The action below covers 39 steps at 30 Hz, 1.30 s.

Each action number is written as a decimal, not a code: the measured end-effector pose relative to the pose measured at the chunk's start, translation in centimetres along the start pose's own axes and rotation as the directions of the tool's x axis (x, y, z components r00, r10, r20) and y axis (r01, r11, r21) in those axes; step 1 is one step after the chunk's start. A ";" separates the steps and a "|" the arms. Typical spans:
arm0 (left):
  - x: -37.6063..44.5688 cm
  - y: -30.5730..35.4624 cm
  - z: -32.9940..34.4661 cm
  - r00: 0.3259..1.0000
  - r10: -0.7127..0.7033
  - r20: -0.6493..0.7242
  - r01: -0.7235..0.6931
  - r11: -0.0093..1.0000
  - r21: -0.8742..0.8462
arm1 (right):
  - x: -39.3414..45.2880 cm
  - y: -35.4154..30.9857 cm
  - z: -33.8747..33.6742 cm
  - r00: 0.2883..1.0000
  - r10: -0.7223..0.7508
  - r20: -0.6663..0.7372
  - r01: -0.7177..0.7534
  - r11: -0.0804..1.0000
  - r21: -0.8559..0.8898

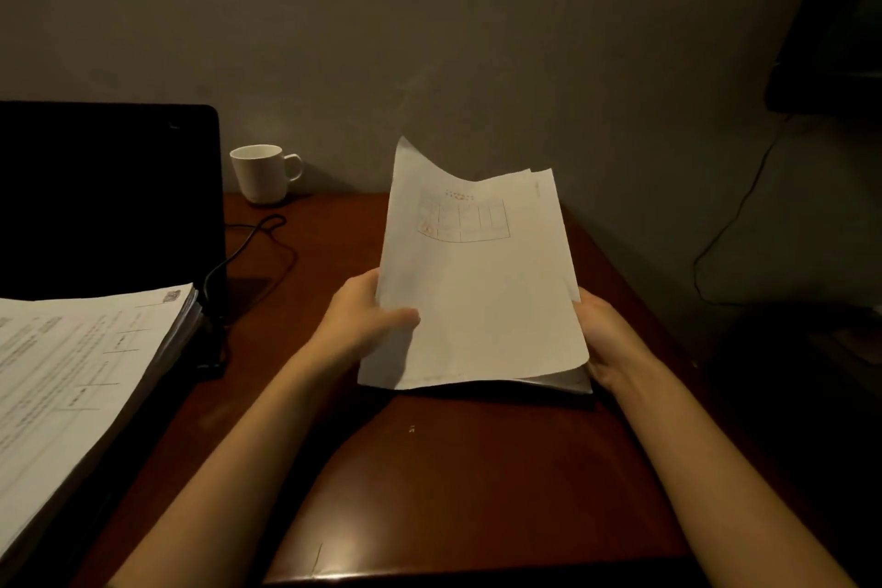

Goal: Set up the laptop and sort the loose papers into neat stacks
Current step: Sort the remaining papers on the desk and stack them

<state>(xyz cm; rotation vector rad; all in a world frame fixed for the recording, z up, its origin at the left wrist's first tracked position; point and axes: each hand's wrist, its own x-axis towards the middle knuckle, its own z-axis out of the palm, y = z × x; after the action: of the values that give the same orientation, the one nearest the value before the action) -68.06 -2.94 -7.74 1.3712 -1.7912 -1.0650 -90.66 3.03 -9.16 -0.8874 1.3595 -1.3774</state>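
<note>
Holding a sheaf of papers [477, 291] upright over the desk [429, 468], both hands clamp it from the sides: the left hand [367, 320] has its thumb curled over the front sheet with the fingers hidden behind, and the right hand [606, 339] wraps the opposite edge, its fingers mostly covered by the paper. The lower edge sits at or just above the wood — likely so the sheets can be tapped square, though I cannot tell whether it touches. Above the grip the top corners flop apart, one sheet's corner peaking higher than the rest, so the bundle is not yet aligned.

Well off to the left of the grip, a thick stack of printed pages [81, 372] lies flat, its far edge against the open laptop [105, 201], whose dark screen stands behind it. A cable [253, 244] loops on the desk between the laptop and the held sheaf, and a white mug [262, 174] stands beyond it near the wall.

Below and toward the body from the grip the desk is bare polished wood — room enough, I judge, to lay the sheaf down. Just right of the right hand the desk edge falls away, leaving little margin there.
</note>
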 end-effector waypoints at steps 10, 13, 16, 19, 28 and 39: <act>0.7 -0.6 -1.0 0.980 -0.041 0.196 0.115 0.917 -0.382 | -0.1 -0.5 -0.1 0.997 0.025 0.072 -0.032 0.994 0.104; 0.9 -0.7 -1.1 0.955 -0.078 0.284 0.207 0.866 -0.456 | -0.1 -0.4 0.1 0.995 -0.001 0.097 -0.009 0.995 0.101; 0.8 -1.1 -0.9 0.979 -0.038 0.203 0.137 0.854 -0.502 | -0.3 -0.6 0.0 0.994 0.014 0.107 -0.030 0.989 0.143; 0.2 -1.2 -0.5 0.998 0.045 0.050 -0.022 0.917 -0.398 | -0.7 -1.3 0.2 0.992 -0.010 0.122 -0.016 0.977 0.211; -0.7 0.0 0.8 0.835 0.373 -0.405 -0.486 0.844 -0.225 | -1.3 -1.0 2.0 0.843 -0.482 -0.240 0.415 0.865 -0.281; -1.0 0.5 0.2 0.858 0.330 -0.393 -0.496 0.733 -0.466 | -2.2 -1.3 2.6 0.809 -0.514 -0.286 0.525 0.850 -0.042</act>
<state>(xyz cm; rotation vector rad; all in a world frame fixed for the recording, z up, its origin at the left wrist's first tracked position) -68.22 -1.83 -7.45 0.6702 -1.3295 -0.9672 -87.79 4.26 -7.33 -1.1202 1.3480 -2.0169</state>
